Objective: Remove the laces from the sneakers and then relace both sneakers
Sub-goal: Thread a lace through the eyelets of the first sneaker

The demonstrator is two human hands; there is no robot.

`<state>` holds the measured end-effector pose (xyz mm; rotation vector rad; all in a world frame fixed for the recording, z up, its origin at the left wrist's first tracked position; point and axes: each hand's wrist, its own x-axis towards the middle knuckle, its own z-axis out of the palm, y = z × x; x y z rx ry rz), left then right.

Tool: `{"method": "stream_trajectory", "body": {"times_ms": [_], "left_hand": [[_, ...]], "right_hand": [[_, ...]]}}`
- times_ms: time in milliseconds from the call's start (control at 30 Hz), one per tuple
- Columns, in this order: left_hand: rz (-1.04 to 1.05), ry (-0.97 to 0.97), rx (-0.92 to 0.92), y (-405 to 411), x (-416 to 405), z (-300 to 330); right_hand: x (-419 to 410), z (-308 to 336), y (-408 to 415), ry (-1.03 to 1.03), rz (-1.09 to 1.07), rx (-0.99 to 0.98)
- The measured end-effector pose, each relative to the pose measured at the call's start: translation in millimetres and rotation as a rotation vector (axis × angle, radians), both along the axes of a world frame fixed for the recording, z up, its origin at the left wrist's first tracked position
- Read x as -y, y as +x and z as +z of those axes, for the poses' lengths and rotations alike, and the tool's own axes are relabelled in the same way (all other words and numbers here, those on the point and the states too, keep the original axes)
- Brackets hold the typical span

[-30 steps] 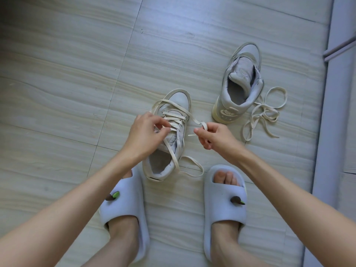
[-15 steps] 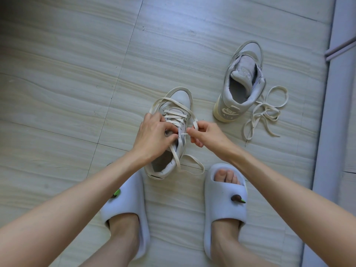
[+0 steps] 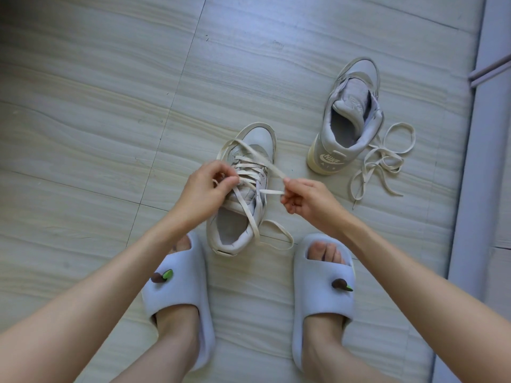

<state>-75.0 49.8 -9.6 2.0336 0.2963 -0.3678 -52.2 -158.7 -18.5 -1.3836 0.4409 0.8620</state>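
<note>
On the floor [image 3: 83, 134]: pale tiles with wavy lines lay under everything
Left slipper [image 3: 177, 294]: it was on the left foot, with a small brown and green charm on top
Left hand [image 3: 206, 186]: its fingers were curled and pinched the lace at the left side of the near sneaker
Near sneaker [image 3: 243, 205]: it stood between the two hands, toe pointing away, partly laced
Lace [image 3: 249, 172]: it crossed the sneaker in rows, and one loose loop lay on the floor by the heel
Right hand [image 3: 309, 200]: it pinched the lace end, pulled out to the right of the sneaker
Right slipper [image 3: 322, 288]: it was on the right foot
Far sneaker [image 3: 348, 120]: it stood well apart, with no lace in it
Loose lace [image 3: 381, 158]: it lay in a tangle, just beside the far sneaker
</note>
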Motion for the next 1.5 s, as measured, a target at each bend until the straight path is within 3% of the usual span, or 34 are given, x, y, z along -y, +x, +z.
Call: {"method": "stream_trajectory", "body": {"times_ms": [167,267,467,633,867,1033,1167,1233,1333,1500], "left_hand": [[0.562,-0.9,-0.103,-0.7,-25.7,13.0],[0.683,-1.1,-0.077,1.4,-38.5,17.7],[0.59,-0.746,-0.109,2.8,-28.7,20.7],[0.591,-0.749,-0.112,8.9,-39.3,26.6],[0.519,-0.516,-0.223,0.2,-42.0,15.3],[0.426,-0.419,-0.191,0.0,-40.2,13.0],[0.507,-0.462,-0.176,2.1,-45.9,14.1],[0.58,-0.495,-0.199,2.3,-49.3,14.2],[0.532,-0.302,-0.183,-3.3,-58.1,12.6],[-0.1,0.215,-0.179,-12.8,-61.0,11.2]], "right_hand": [[30.1,-3.6,-4.9,0.037,-0.215,-0.037],[48.7,-2.6,-4.8,0.064,-0.276,-0.042],[50.7,1.0,-1.8,0.073,-0.269,-0.033],[45.4,11.4,6.8,0.068,-0.252,0.012],[34.4,28.2,12.7,0.274,-0.159,-0.05],[19.9,34.6,10.4,-0.186,0.321,0.187],[20.0,36.6,13.9,-0.401,0.164,0.493],[21.2,34.3,13.5,-0.479,0.147,0.541],[23.1,28.2,11.3,-0.455,0.159,0.329],[27.6,19.3,10.2,-0.152,0.072,0.027]]}}
